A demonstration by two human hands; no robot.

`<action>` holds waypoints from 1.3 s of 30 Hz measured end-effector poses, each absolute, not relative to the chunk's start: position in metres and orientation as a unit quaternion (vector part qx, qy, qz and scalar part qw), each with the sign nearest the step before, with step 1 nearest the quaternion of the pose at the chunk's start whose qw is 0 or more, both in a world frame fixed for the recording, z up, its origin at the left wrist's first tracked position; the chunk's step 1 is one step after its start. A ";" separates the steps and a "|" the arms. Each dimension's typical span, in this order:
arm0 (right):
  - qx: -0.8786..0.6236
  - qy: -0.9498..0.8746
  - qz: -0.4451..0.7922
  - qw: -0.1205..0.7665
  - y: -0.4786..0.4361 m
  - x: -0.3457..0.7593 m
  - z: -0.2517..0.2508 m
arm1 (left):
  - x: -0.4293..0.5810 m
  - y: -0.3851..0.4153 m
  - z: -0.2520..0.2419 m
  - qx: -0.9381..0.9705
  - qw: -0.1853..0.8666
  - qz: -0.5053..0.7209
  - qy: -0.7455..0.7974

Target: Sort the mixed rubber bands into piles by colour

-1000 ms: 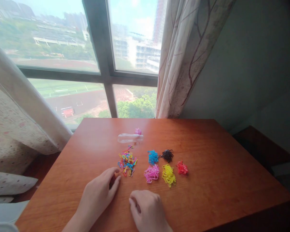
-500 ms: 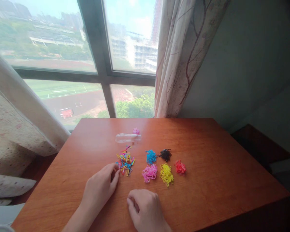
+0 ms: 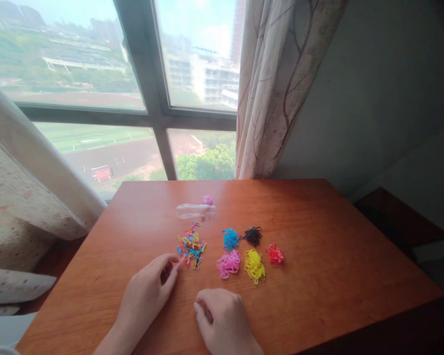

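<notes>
My left hand (image 3: 153,283) pinches a pink rubber band (image 3: 181,259) between thumb and index finger, at the near left edge of a mixed-colour pile of small rubber bands (image 3: 192,245). Curled on the table to its right is my right hand (image 3: 224,315); its fingers are closed and whatever may be inside is hidden. Beyond it lie single-colour heaps: blue bands (image 3: 230,239), black bands (image 3: 253,236), pink bands (image 3: 228,264), yellow bands (image 3: 255,266) and red bands (image 3: 276,256).
A clear plastic bag or tube (image 3: 194,211) lies behind the mixed pile, with a small purple-pink object (image 3: 207,199) beside it. The wooden table (image 3: 318,286) meets a window with curtains (image 3: 270,98) at the back. Something white (image 3: 7,330) shows at the lower left.
My left hand has drawn slightly back and left from the mixed pile, and the pink band now shows at its fingertips. The right hand has stayed in place.
</notes>
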State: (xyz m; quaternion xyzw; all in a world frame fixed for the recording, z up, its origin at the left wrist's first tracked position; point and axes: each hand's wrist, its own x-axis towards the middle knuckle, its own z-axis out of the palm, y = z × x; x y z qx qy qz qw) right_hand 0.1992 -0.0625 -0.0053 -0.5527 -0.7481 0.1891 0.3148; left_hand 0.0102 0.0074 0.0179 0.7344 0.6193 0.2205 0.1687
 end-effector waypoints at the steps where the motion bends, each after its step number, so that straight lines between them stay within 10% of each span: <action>1: -0.553 -0.749 0.188 0.313 -0.063 0.199 -0.005 | 0.010 0.007 0.017 0.736 0.179 0.232 0.610; 22: -0.558 -0.754 0.177 0.297 -0.063 0.199 -0.006 | 0.005 0.006 0.017 0.726 0.195 0.254 0.609; 39: -0.617 -0.669 0.234 0.342 -0.037 0.169 0.002 | 0.016 0.003 0.029 0.682 0.406 0.311 0.523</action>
